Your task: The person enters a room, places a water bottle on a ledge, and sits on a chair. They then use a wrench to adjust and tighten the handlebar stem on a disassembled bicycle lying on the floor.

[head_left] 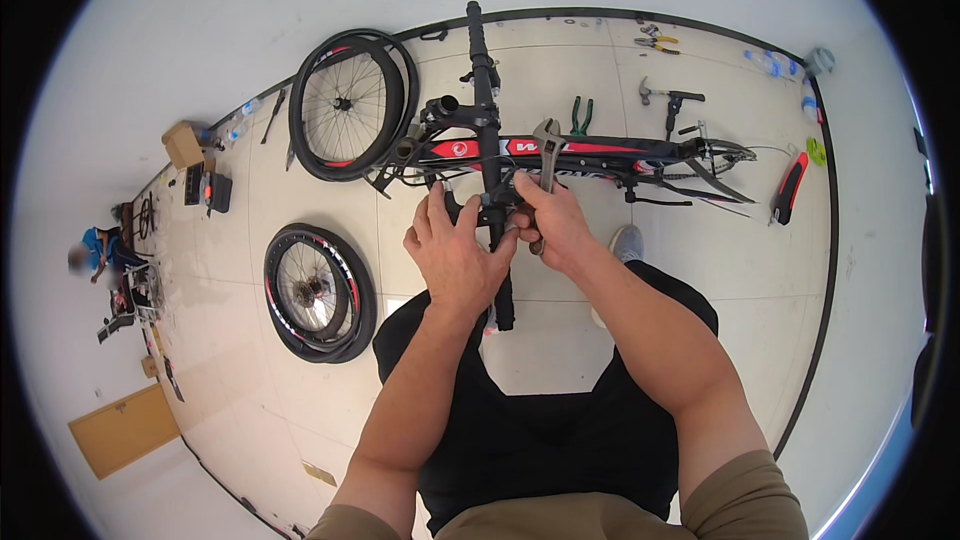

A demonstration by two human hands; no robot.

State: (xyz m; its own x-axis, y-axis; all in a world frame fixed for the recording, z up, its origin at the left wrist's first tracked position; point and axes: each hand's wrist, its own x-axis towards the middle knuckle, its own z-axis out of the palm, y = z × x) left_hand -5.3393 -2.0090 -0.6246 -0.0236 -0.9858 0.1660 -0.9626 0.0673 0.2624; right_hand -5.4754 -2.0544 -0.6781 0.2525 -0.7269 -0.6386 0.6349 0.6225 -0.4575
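A bicycle frame [640, 149] in red, black and white lies on its side on the floor before me. Its black handlebar [490, 145] runs from the far side down towards my knees. My left hand [455, 250] is closed around a black brake lever [466, 210] on the near half of the bar, with fingers bent. In my right hand [556, 220] is a silver adjustable wrench [548, 145], its jaw end pointing away from me. The fingertips of both hands come close together beside the bar. What lies between them is mostly hidden.
Two wheels with loose tyres, a far wheel [343, 103] and a near wheel [312, 290], lie at the left. Green-handled pliers [582, 117], a hammer [660, 93] and yellow-handled pliers [657, 41] lie beyond the frame. Another person [104, 248] is at the far left.
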